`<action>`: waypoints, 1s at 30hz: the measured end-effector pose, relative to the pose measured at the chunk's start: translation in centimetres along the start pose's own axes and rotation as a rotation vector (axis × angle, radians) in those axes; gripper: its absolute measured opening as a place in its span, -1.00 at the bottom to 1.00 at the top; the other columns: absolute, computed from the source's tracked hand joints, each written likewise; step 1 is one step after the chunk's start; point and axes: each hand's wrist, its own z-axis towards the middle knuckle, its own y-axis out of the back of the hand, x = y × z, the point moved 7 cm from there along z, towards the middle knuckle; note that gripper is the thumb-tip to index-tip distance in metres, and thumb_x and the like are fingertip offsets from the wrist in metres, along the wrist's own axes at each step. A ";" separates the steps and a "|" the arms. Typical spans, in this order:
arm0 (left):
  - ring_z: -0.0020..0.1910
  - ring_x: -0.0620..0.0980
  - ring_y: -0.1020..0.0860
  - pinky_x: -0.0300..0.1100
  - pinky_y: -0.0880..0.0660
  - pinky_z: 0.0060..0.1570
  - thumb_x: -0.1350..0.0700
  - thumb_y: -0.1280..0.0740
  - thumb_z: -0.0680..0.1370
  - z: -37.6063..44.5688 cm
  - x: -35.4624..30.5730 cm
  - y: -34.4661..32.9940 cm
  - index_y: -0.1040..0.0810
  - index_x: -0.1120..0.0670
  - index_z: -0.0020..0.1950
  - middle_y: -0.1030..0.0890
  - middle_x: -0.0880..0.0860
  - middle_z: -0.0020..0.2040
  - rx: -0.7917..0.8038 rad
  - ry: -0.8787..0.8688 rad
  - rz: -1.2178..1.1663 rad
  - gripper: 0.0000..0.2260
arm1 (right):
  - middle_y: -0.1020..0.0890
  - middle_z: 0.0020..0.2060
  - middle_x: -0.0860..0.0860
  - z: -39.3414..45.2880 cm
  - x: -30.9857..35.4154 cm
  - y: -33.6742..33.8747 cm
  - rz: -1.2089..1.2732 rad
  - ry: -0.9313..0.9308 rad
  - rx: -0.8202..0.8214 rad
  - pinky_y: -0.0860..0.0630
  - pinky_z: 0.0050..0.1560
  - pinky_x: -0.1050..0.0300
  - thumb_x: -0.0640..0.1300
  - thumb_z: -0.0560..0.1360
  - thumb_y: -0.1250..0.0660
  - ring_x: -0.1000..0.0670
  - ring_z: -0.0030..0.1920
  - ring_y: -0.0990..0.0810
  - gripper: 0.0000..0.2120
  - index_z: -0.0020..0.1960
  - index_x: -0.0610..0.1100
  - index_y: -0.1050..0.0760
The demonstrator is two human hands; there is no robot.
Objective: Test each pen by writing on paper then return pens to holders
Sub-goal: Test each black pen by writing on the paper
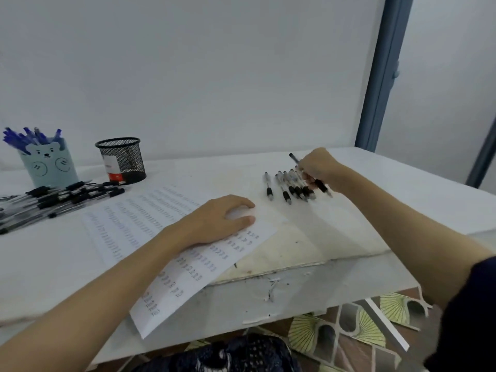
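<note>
Step in hand: judged from the layout, one black pen is being either picked from or laid into the small row on the right; which of the two cannot be told
Right hand: the right hand [318,167] has its fingers curled round a slim clear-barrelled pen with a black rubber grip [311,174], held slanted, cap end up and away, tip down toward the person
Left hand: the left hand [222,220] lies flat with straight fingers pressing on the white sheet of paper covered in rows of pen marks [150,229], pinning it to the white table top [349,218]
Row on the right: a short row of similar black-grip pens [288,187] lies side by side just beside the held pen, near the paper's far right corner
Pile on the left: a loose heap of black pens [53,202] lies on the table in front of the holders, well apart from the right hand
Holders: a pale teal bear-face cup holding blue pens [49,166] and a black wire-mesh cup [122,159] stand at the far left; neither hand is near them
Doing it well: keep the left palm on the sheet so it does not slide, and lift the pen clear of its neighbours so the row is not scattered
Risk: the paper's near end overhangs the table edge, so marks are best made on the supported part
</note>
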 end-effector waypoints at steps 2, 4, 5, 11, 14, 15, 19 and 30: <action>0.34 -0.20 -0.31 -0.28 -0.20 0.25 -0.18 -0.20 0.55 -0.1 0.0 0.1 -0.39 -0.17 0.34 -0.34 -0.21 0.39 -0.015 -0.013 -0.004 -0.64 | -0.51 -0.42 -0.13 0.3 0.4 0.0 -0.120 0.079 0.000 -0.37 -0.40 0.17 -0.38 0.46 -0.17 -0.04 -0.44 -0.45 -0.83 0.00 -0.28 -0.47; 0.36 -0.18 -0.29 -0.26 -0.20 0.27 -0.20 -0.21 0.54 0.0 0.2 0.1 -0.39 -0.18 0.33 -0.29 -0.19 0.42 -0.047 -0.020 0.020 -0.63 | -0.50 -0.22 -0.10 0.3 1.1 -0.2 -0.220 0.161 -0.019 -0.44 -0.33 0.12 -0.33 0.47 -0.25 -0.04 -0.37 -0.48 -0.77 0.12 -0.22 -0.36; 0.38 -0.17 -0.28 -0.25 -0.19 0.27 -0.22 -0.21 0.53 0.0 0.3 0.2 -0.39 -0.19 0.33 -0.26 -0.18 0.44 -0.060 -0.018 0.036 -0.62 | -0.48 -0.15 -0.10 0.5 1.4 -0.4 -0.256 0.191 -0.037 -0.46 -0.30 0.11 -0.31 0.45 -0.30 -0.05 -0.35 -0.47 -0.72 0.14 -0.26 -0.36; 0.32 -0.19 -0.31 -0.29 -0.20 0.23 -0.23 -0.22 0.51 0.4 0.6 0.2 -0.41 -0.19 0.30 -0.32 -0.17 0.38 -0.055 -0.011 0.032 -0.63 | -0.52 -0.25 -0.17 2.5 2.1 -3.2 -0.467 0.222 0.023 -0.35 -0.29 0.17 -0.31 0.36 -0.39 -0.05 -0.23 -0.41 -0.72 0.03 -0.42 -0.52; 0.29 -0.20 -0.35 -0.28 -0.23 0.23 -0.23 -0.24 0.49 0.6 0.6 0.4 -0.43 -0.20 0.27 -0.38 -0.19 0.32 -0.065 -0.018 0.001 -0.64 | -0.55 -0.16 -0.18 3.3 1.4 -4.2 -0.522 0.212 0.024 -0.34 -0.31 0.21 -0.29 0.35 -0.40 -0.05 -0.21 -0.41 -0.70 0.04 -0.41 -0.52; 0.30 -0.20 -0.34 -0.27 -0.24 0.24 -0.23 -0.25 0.49 0.6 0.8 0.4 -0.43 -0.20 0.26 -0.38 -0.19 0.32 -0.066 -0.015 0.001 -0.64 | -0.58 -0.09 -0.21 3.5 1.3 -4.4 -0.513 0.211 0.022 -0.34 -0.32 0.21 -0.30 0.36 -0.39 -0.06 -0.22 -0.40 -0.69 0.06 -0.41 -0.51; 0.28 -0.23 -0.34 -0.29 -0.23 0.20 -0.23 -0.27 0.48 0.3 1.1 1.0 -0.44 -0.18 0.26 -0.38 -0.22 0.31 -0.073 0.006 -0.007 -0.63 | -0.61 -0.01 -0.26 3.7 2.3 -4.4 -0.482 0.286 -0.054 -0.40 -0.22 0.13 -0.30 0.38 -0.32 -0.06 -0.23 -0.43 -0.74 0.04 -0.39 -0.51; 0.19 -0.22 -0.41 -0.31 -0.33 0.14 -0.09 -0.36 0.49 -10.7 10.3 11.2 -0.53 -0.17 0.16 -0.50 -0.21 0.20 -0.263 0.249 0.092 -0.75 | -0.55 -0.42 -0.07 -3.4 15.0 -17.5 -0.479 0.703 0.269 -0.48 -0.28 0.17 -0.22 0.46 -0.28 -0.05 -0.38 -0.51 -0.87 -0.19 -0.25 -0.56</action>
